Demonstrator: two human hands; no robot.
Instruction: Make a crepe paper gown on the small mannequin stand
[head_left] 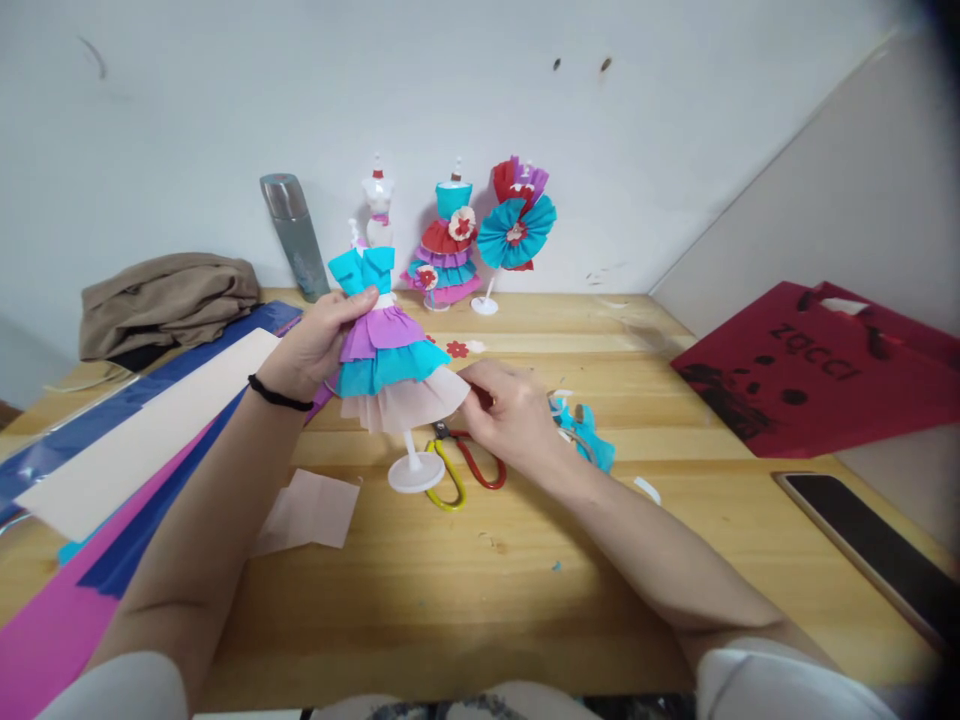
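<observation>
While the left hand [322, 338] is clamped around the waist of a small dress form [381, 330], thumb across the front and the other fingers mostly hidden behind, the right hand [517, 408] is curled at the opposite side, its fingertips by the right edge of the pale pink bottom tier [401, 403]; whether they pinch that edge or only touch it, I cannot tell. The dress form is thus between the two hands, a little left of the middle of the frame, its long axis close to upright but leaning, with the turquoise top toward the upper left and the round white base [416, 473] lower and to the right. The left hand is the nearer one to the bodice and waist, the right the nearer one to the hem; whether the base rests on the worktop [525, 600] or is held above it is unclear. Just beside the base, under the level of the hem, lie scissors [442, 431] with one yellow and one red handle. Farther out, turquoise scraps [592, 435] lie right of the right hand, pale pieces [319, 505] lie at lower left of centre, and three more forms, one in a red-and-turquoise dress [450, 245], stand against the wall at upper centre.
</observation>
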